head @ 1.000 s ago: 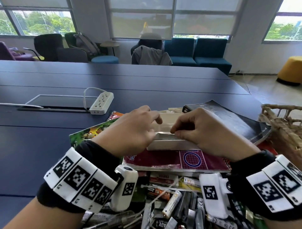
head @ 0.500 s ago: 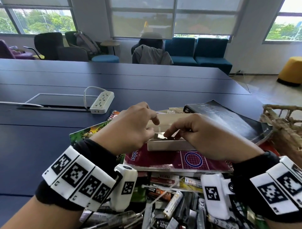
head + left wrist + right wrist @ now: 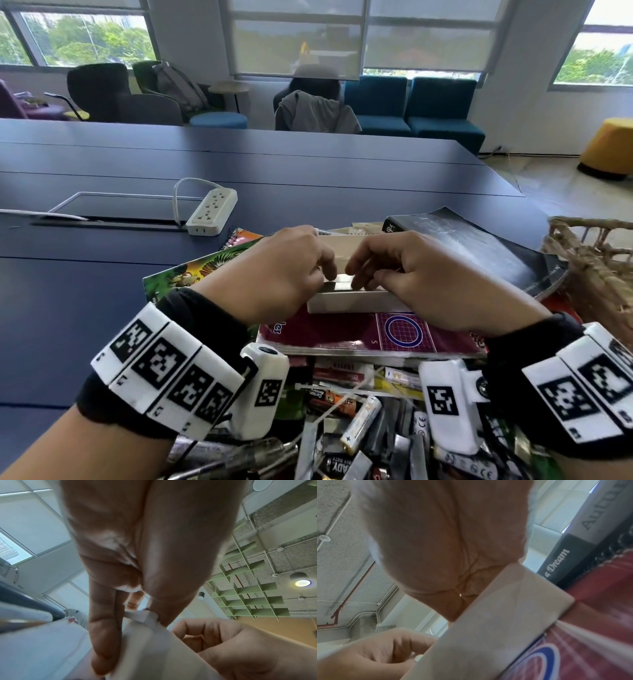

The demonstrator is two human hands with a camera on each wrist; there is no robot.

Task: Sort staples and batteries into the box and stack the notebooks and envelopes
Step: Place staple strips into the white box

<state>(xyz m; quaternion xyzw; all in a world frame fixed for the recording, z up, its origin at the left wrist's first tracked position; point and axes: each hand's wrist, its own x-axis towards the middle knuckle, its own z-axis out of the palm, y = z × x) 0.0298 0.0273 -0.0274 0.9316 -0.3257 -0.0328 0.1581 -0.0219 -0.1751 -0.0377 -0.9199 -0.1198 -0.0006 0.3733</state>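
Note:
A shallow white box [image 3: 356, 303] rests on a maroon notebook [image 3: 342, 332]. Over its open top, a short silver strip of staples [image 3: 339, 285] sits between my two hands. My left hand [image 3: 328, 274] pinches the strip's left end with thumb and finger, as the left wrist view shows for the strip [image 3: 140, 615] and the box wall [image 3: 154, 649]. My right hand [image 3: 354, 278] has curled fingertips on its right end. The right wrist view shows mostly palm above the box [image 3: 496, 622]. Loose batteries [image 3: 359, 423] lie in a heap near me.
A green notebook [image 3: 191, 274] and a black book [image 3: 479, 246] lie under and beside the maroon one. A wicker basket [image 3: 599, 267] stands at the right. A white power strip [image 3: 212, 212] lies on the dark blue table [image 3: 102, 308] to the left.
The long silver strip that both hands held across the box has gone down into it. My fingertips have come closer together over a shorter visible piece.

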